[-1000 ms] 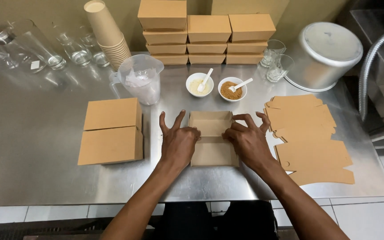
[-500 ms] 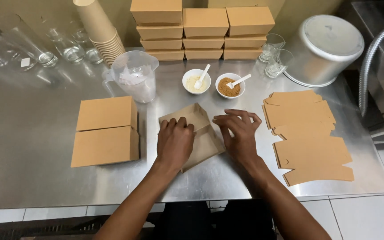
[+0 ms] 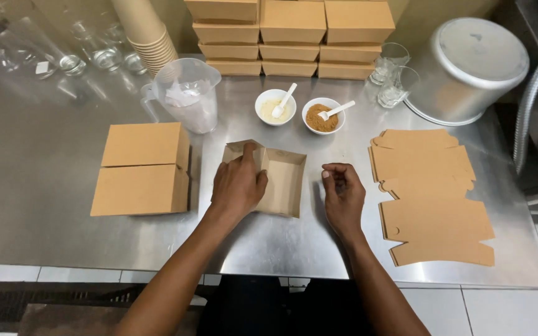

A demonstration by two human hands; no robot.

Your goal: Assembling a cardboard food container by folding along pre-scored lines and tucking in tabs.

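Observation:
A half-folded brown cardboard box [image 3: 281,180] lies open on the steel counter [image 3: 281,249] in front of me. My left hand [image 3: 239,183] grips its left side, fingers over the near-left wall and a raised flap. My right hand [image 3: 342,196] hovers just right of the box with fingers loosely curled, holding nothing. A stack of flat unfolded box blanks [image 3: 431,193] lies to the right of that hand.
Two closed brown boxes [image 3: 141,168] sit at the left. Behind are a clear plastic jug [image 3: 188,93], two white bowls with spoons [image 3: 300,112], stacked closed boxes [image 3: 291,37], paper cups [image 3: 147,34], glasses [image 3: 393,78] and an upturned metal pot [image 3: 465,68].
The blank was flat under both hands; its sides now stand up as an open box. My right hand has come off it and moved right, while my left still holds it.

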